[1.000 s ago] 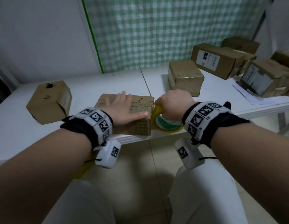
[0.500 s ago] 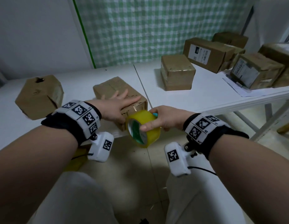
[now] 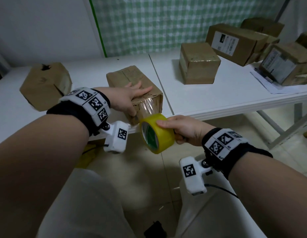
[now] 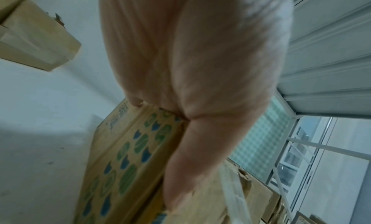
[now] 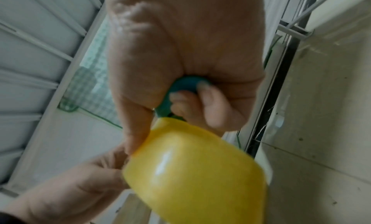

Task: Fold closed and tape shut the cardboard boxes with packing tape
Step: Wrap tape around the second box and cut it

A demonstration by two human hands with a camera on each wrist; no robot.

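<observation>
A closed brown cardboard box sits at the near edge of the white table. My left hand lies flat on its top with straight fingers, thumb down its near face. My right hand grips the teal handle of a yellow packing tape roll, held just below the table edge. A clear strip of tape runs from the roll up the box's near face.
A torn brown box lies at the left. A taped box stands right of centre, and several labelled boxes pile up at the far right on papers. A green checked curtain hangs behind. My knees are below.
The box has turned under my left hand. My right hand has pulled the tape roll down and away from the box, below the table edge, stretching tape over the near face.
</observation>
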